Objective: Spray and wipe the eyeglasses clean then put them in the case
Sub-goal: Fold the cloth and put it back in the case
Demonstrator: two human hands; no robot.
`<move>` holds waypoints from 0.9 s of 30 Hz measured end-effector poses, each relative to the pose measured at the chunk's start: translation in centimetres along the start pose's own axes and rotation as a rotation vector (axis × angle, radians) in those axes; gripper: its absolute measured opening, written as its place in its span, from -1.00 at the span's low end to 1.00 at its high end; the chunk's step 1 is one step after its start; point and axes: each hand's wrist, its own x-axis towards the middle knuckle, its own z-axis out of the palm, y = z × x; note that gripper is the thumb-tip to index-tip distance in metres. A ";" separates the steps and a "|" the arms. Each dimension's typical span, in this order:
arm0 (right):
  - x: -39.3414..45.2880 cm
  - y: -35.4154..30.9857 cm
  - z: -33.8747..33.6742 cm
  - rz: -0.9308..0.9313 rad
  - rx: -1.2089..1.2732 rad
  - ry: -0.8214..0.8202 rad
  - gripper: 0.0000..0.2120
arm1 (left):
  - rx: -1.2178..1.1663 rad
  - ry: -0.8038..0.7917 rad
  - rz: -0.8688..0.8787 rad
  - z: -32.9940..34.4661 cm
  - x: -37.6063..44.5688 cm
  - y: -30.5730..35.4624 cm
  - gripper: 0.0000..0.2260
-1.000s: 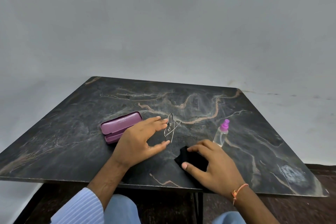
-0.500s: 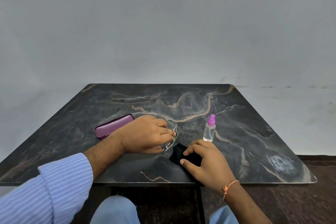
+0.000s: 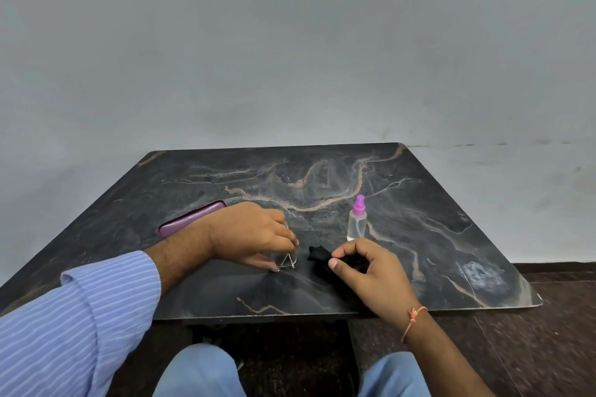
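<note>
Dark marble-patterned tabletop [image 3: 419, 203] with tan veining stands against a plain grey wall [image 3: 290, 42]; brown floor shows at lower right. At the left, the forearm in a blue striped sleeve [image 3: 80, 316] crosses the near table edge and angles up and to the right. Partly hidden behind this wrist, a purple eyeglass case [image 3: 190, 219] lies closed on the table. The left hand [image 3: 248, 235] is turned palm down with knuckles raised and fingers curled downward; its fingertips and thumb pinch the eyeglasses [image 3: 285, 259], a thin metal frame with clear lenses, low over the table near its front centre. Whether the frame rests on the surface cannot be determined. Just to the right of the frame, a black cloth [image 3: 317, 255] lies crumpled on the table. The right hand [image 3: 371, 271] reaches in from the lower right, wrist bent, fingers curled; its thumb and fingers pinch the near end of the cloth. An orange thread bracelet [image 3: 414, 317] circles that wrist. Behind the right hand and apart from it, a clear spray bottle [image 3: 357, 222] with a pink nozzle stands upright on the table.
</note>
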 end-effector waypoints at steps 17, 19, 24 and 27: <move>-0.2 -1.4 -1.0 0.073 0.515 0.112 -0.95 | -0.498 0.457 -0.716 -2.4 0.2 8.4 -0.77; -0.3 -2.1 -0.2 0.028 0.468 0.111 -0.92 | -0.887 0.512 -0.964 -3.0 1.2 10.8 -0.85; -0.1 -4.3 1.8 -0.152 0.311 0.008 -0.87 | -1.620 0.621 -1.284 -4.2 1.9 12.8 -0.75; 0.1 -5.1 2.3 -0.290 0.237 -0.010 -0.89 | -1.869 0.741 -1.355 -4.1 1.2 13.3 -0.69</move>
